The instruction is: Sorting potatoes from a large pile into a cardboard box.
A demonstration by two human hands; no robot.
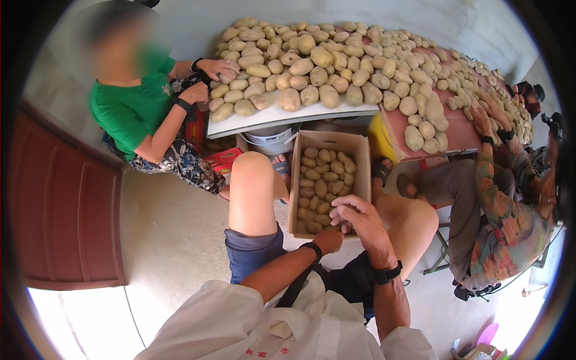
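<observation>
My left hand (329, 241) is curled at the near edge of a cardboard box (330, 139), low between my knees; whether it holds anything is hidden. Above the box's near right corner is my right hand (357, 216), its fingers bent and spread, with no object visible between them. Several potatoes (321, 188) lie inside the box, in front of both hands. Beyond the box, a large heap of potatoes (318, 75) covers a white tabletop (288, 118) and continues over a reddish-brown surface (460, 121) to the right.
A person in a green top (123, 112) sits at the left, one hand on the potatoes. At the right, another person in a patterned shirt (504, 243) reaches over the heap. A bucket (269, 139) and a red carton (223, 160) stand under the table's left part.
</observation>
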